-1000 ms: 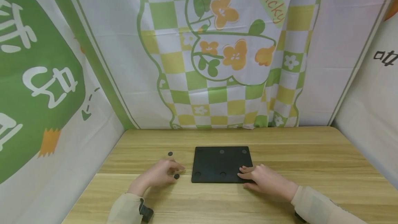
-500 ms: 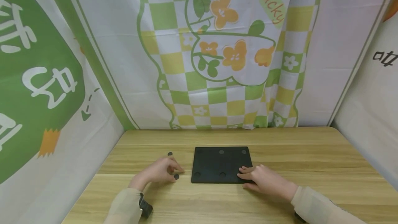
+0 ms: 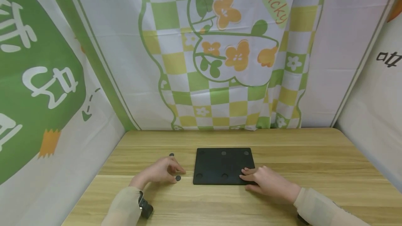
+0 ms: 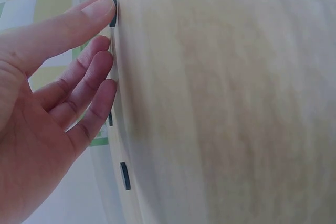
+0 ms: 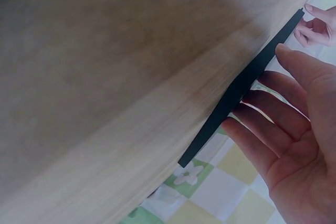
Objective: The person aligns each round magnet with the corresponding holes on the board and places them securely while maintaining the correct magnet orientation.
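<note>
A flat black rectangular board (image 3: 211,165) with round spots on its face lies on the table. My right hand (image 3: 270,182) rests on its near right corner, fingertips on top and thumb by the front edge; in the right wrist view the fingers (image 5: 249,140) are gently bent. Left of the board, my left hand (image 3: 158,171) is low over the table, fingers loosely curved. Its thumb tip touches a small black disc (image 3: 178,178), with the index fingertip apart from it. Another disc (image 3: 171,155) lies behind the hand. A further disc (image 4: 125,176) shows in the left wrist view.
The wooden table (image 3: 220,205) reaches back to a patterned curtain (image 3: 220,107). Printed cloth walls (image 3: 103,121) flank it on both sides. A dark strap device (image 3: 145,206) sits on the left wrist.
My left hand has drawn back very slightly to the left, with its fingers a little more bent. The right hand, the board and the discs stay practically where they were.
</note>
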Demonstrator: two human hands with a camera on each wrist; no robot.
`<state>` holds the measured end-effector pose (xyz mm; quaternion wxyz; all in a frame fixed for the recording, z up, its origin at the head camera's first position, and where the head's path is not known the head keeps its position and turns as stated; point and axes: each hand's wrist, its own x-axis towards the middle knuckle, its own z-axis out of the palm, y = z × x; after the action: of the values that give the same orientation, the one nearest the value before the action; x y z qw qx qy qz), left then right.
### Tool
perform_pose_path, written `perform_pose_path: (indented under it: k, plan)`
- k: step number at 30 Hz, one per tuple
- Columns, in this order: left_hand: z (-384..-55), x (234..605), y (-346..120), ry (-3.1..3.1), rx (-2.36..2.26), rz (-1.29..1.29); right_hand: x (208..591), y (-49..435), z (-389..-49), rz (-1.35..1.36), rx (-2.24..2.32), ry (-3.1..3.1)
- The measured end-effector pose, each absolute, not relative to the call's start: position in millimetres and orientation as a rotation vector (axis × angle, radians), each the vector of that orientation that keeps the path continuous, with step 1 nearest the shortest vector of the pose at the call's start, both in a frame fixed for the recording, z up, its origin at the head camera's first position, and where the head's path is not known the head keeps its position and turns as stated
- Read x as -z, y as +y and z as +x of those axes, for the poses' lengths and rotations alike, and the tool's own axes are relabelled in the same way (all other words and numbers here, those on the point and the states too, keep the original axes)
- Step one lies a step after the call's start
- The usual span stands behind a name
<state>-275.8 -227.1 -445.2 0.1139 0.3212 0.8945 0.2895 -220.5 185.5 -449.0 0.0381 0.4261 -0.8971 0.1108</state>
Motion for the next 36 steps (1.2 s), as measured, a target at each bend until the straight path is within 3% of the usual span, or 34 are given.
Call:
perform_pose_path:
  k: [36]
  plan:
    - [-288.1, 450.5, -229.8, 2.44, -0.935, 0.921, 447.1, 184.3, -219.8, 1.314, -0.365, -2.756]
